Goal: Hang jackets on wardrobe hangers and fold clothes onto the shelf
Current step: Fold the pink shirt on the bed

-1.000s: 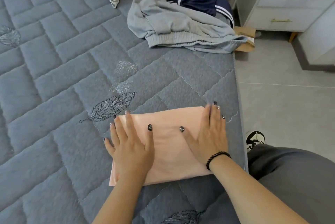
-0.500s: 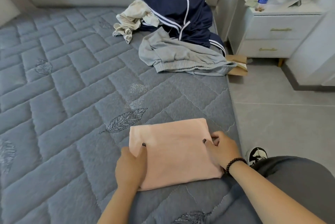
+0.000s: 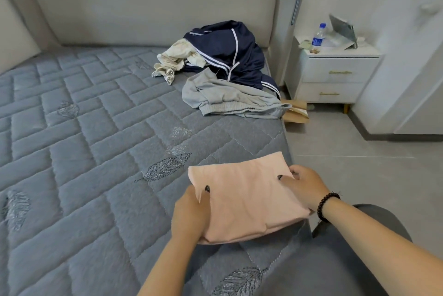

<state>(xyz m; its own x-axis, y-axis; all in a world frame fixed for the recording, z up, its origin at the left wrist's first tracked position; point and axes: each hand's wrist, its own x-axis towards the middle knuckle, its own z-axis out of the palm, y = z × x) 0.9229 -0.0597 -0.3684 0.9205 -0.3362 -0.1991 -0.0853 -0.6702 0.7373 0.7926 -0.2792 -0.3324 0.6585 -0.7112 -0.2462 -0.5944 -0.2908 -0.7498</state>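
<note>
A folded pink garment [image 3: 244, 197] is held just above the near right edge of the grey quilted mattress [image 3: 91, 152]. My left hand [image 3: 189, 214] grips its left side, thumb on top and fingers underneath. My right hand [image 3: 304, 188] grips its right side the same way. Farther up the bed lies a loose heap: a navy jacket with white stripes [image 3: 227, 53], a grey sweatshirt [image 3: 227, 97] and a cream garment [image 3: 175, 61].
A white nightstand [image 3: 335, 75] stands right of the bed with a water bottle [image 3: 318, 37] and a propped tablet on top. A cardboard piece [image 3: 297, 113] lies on the tiled floor [image 3: 347, 152]. The padded headboard [image 3: 153, 10] runs along the back.
My hands went from pressing flat on the pink garment to gripping its two sides and lifting it off the mattress. The view has tilted up toward the headboard.
</note>
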